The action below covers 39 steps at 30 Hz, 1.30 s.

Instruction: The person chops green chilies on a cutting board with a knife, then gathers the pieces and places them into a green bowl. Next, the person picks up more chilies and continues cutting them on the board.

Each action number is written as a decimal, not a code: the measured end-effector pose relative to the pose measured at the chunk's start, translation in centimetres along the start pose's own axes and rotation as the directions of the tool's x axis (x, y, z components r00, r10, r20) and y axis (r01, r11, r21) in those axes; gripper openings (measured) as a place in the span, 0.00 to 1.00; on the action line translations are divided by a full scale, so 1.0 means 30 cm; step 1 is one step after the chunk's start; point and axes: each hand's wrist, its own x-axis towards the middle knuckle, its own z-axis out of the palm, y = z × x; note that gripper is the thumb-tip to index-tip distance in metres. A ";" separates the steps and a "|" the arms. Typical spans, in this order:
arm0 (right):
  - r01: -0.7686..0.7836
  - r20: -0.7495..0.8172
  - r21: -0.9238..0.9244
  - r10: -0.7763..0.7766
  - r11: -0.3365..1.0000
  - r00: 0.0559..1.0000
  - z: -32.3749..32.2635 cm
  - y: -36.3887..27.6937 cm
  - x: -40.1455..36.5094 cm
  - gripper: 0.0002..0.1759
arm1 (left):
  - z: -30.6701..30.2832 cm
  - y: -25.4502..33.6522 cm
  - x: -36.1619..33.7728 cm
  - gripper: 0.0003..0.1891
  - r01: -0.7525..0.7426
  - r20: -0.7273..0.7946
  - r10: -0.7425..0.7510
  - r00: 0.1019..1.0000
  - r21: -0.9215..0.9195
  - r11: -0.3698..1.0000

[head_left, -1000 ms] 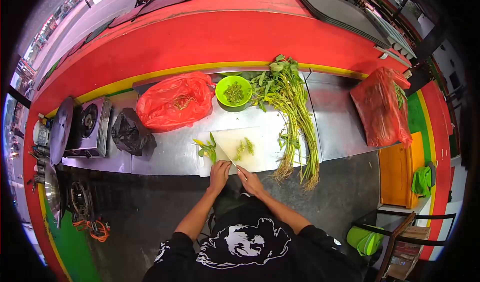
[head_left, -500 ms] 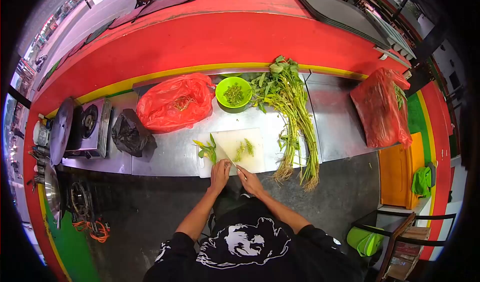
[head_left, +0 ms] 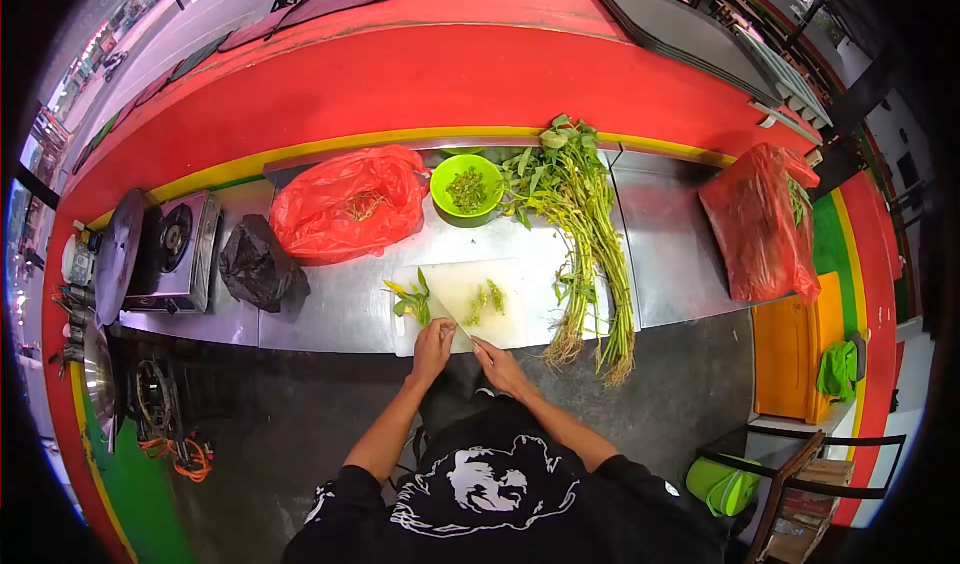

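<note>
My right hand (head_left: 500, 367) is closed round the handle of a knife (head_left: 461, 328), its thin blade slanting up and left over the white cutting board (head_left: 460, 276). My left hand (head_left: 433, 350) is beside the blade at the board's front edge, fingers pinched together; what they hold is hidden. Just beyond it, on the board's left part, lie leafy green sprigs (head_left: 411, 302) with a yellowish leaf. Small cut green pieces (head_left: 486, 301) rest right of the blade. Behind the board, a bright green bowl (head_left: 494, 202) contains chopped greens (head_left: 467, 191).
Long leafy stalks with roots (head_left: 598, 254) lie right of the board, their roots overhanging the counter's front edge. A red plastic bag (head_left: 340, 214) and a black bag (head_left: 256, 264) are at left, near a gas stove (head_left: 175, 249). Another red bag (head_left: 755, 224) stands far right.
The view has shifted slightly. Both hands stay at the board's front edge, with the knife still in my right hand. The greens and cut pieces look much the same.
</note>
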 end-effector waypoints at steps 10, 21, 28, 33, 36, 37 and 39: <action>-0.056 0.029 -0.054 0.058 0.997 0.998 0.015 -0.020 0.040 0.26 | 0.005 -0.002 -0.003 0.10 -0.050 0.001 0.050 0.999 0.056 0.997; 0.052 -0.065 0.025 -0.050 0.998 0.997 0.004 -0.013 0.006 0.28 | 0.041 -0.024 0.003 0.09 0.013 0.004 -0.013 1.000 -0.032 0.999; 0.001 -0.001 0.008 -0.001 1.000 1.000 -0.005 -0.001 0.006 0.30 | 0.036 -0.001 0.004 0.10 0.012 -0.026 -0.012 1.000 -0.001 1.000; 0.034 -0.023 0.000 -0.034 0.999 0.999 0.009 0.025 0.016 0.29 | 0.045 -0.012 0.004 0.11 0.013 -0.037 -0.012 0.999 0.004 1.000; 0.023 -0.026 -0.011 -0.023 1.000 0.999 0.007 0.024 0.015 0.27 | 0.048 -0.013 0.005 0.10 0.026 -0.043 -0.026 0.999 -0.001 1.000; 0.002 -0.021 -0.020 -0.002 1.000 1.000 0.002 0.016 0.011 0.26 | 0.047 -0.007 0.006 0.09 0.046 -0.037 -0.046 0.998 -0.009 0.999; -0.007 -0.021 -0.050 0.006 0.999 1.000 -0.006 0.002 0.009 0.26 | 0.046 0.002 0.006 0.09 0.037 -0.038 -0.037 0.999 0.010 0.999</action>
